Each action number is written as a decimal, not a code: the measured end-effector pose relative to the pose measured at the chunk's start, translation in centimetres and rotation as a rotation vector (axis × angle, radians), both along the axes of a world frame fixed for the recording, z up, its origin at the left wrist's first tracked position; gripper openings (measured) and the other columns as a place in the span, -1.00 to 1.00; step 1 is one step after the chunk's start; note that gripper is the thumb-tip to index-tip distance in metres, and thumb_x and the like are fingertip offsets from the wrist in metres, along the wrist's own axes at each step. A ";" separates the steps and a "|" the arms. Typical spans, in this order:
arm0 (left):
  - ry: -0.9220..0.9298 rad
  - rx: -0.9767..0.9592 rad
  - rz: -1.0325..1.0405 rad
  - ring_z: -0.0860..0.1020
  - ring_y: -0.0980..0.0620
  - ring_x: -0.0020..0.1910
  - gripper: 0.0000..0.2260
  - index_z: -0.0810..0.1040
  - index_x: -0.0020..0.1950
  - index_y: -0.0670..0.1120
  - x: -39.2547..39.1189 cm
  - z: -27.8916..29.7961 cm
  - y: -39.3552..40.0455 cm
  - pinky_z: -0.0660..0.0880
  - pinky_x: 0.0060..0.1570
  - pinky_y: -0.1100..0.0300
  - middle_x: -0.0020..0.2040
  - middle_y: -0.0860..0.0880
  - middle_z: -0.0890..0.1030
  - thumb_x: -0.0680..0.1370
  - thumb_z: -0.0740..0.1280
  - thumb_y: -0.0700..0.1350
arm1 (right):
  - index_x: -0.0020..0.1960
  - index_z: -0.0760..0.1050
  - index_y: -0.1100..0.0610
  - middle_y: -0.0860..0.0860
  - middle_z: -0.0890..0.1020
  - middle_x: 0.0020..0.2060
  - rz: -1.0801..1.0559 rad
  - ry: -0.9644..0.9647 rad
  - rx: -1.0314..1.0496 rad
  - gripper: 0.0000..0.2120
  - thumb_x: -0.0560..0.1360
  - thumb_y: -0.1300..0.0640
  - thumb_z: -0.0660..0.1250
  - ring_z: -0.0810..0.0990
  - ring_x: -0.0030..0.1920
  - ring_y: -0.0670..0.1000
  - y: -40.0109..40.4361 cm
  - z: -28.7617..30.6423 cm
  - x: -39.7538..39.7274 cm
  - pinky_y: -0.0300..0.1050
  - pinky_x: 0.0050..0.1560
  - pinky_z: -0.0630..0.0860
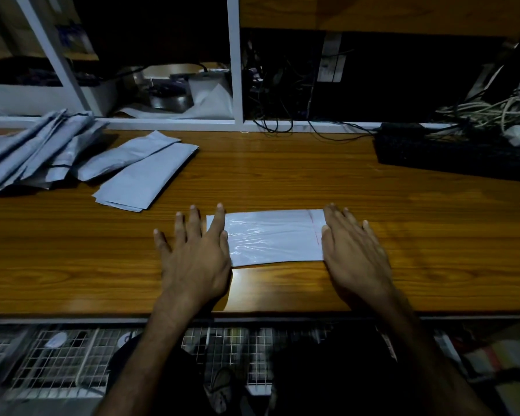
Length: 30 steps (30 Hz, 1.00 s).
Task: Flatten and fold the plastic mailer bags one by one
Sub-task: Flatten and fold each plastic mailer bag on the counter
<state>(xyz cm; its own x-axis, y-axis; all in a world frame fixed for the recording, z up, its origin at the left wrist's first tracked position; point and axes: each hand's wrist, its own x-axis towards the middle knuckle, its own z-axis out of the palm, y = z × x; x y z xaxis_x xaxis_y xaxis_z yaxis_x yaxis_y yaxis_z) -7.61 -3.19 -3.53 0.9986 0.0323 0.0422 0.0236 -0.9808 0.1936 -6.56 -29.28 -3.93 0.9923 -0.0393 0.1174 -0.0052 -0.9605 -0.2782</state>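
- Lying flat near the front edge of the wooden bench (282, 175), a pale grey mailer bag (270, 238) stretches lengthwise from left to right, with a thin red line across it close to its right end.
- Left hand (197, 250) presses on the bag's left end, fingers straight and spread; the index finger and thumb lie on the plastic, the other fingers on the wood.
- Right hand (354, 247) lies flat over the bag's right end, fingers straight and close together, its grip holding nothing.
- Folded mailers (146, 175) sit stacked farther back and to the left.
- Beyond them, a loose heap of grey bags (33, 151) fans out by the bench's left end.
- Far right at the back rests a black keyboard (454, 154), with tangled cables (490, 112) behind it.
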 end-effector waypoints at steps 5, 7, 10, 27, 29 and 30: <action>0.001 -0.002 0.017 -0.19 -0.22 0.67 -0.49 -0.23 0.68 0.21 -0.3 0.0 0.6 -0.25 0.52 -0.41 0.70 -0.15 -0.13 0.73 -0.17 0.14 | 0.69 0.01 0.01 -0.11 0.11 0.66 0.033 -0.006 0.003 -0.48 0.75 0.00 -0.07 0.01 0.66 -0.05 -0.9 0.0 -0.2 0.04 0.64 -0.07; 0.006 0.001 0.020 -0.19 -0.23 0.67 -0.49 -0.22 0.68 0.21 -0.4 0.0 0.9 -0.25 0.52 -0.41 0.70 -0.15 -0.13 0.73 -0.16 0.13 | 0.69 0.02 0.00 -0.11 0.12 0.66 0.046 -0.006 0.003 -0.49 0.75 0.01 -0.06 0.03 0.66 -0.05 -1.2 0.1 -0.3 0.04 0.64 -0.05; 0.006 -0.001 0.017 -0.17 -0.23 0.67 -0.49 -0.20 0.68 0.21 -0.6 0.1 1.2 -0.23 0.52 -0.41 0.70 -0.15 -0.11 0.72 -0.17 0.14 | 0.69 0.01 -0.02 -0.12 0.11 0.66 0.070 0.000 -0.002 -0.48 0.75 0.03 -0.05 0.02 0.66 -0.05 -1.9 0.1 -0.4 0.03 0.64 -0.06; -0.181 -0.271 0.049 0.20 -0.21 0.62 -0.62 0.43 0.53 -0.13 -0.5 1.6 1.4 0.13 0.56 -0.25 0.61 -0.21 0.29 0.72 0.18 -0.08 | 0.46 0.51 0.04 -0.07 0.41 0.53 -0.026 -0.139 0.200 -0.65 0.70 0.14 0.19 0.42 0.49 0.02 -1.8 2.4 -0.4 0.10 0.50 0.31; -0.194 -0.284 -0.007 0.17 -0.15 0.64 -0.61 0.41 0.55 -0.10 0.0 2.4 -0.3 0.09 0.58 -0.16 0.63 -0.15 0.26 0.74 0.16 -0.03 | 0.43 0.53 0.05 -0.06 0.46 0.50 0.004 -0.164 0.192 -0.67 0.70 0.11 0.21 0.43 0.48 0.01 -0.2 3.0 0.4 0.13 0.53 0.31; -0.196 -0.280 -0.044 0.17 -0.14 0.64 -0.62 0.41 0.54 -0.09 0.6 2.8 -1.4 0.09 0.58 -0.13 0.63 -0.14 0.27 0.74 0.15 -0.02 | 0.40 0.55 0.06 -0.04 0.49 0.47 0.038 -0.168 0.198 -0.68 0.71 0.09 0.20 0.45 0.45 0.03 0.6 3.2 0.9 0.15 0.51 0.34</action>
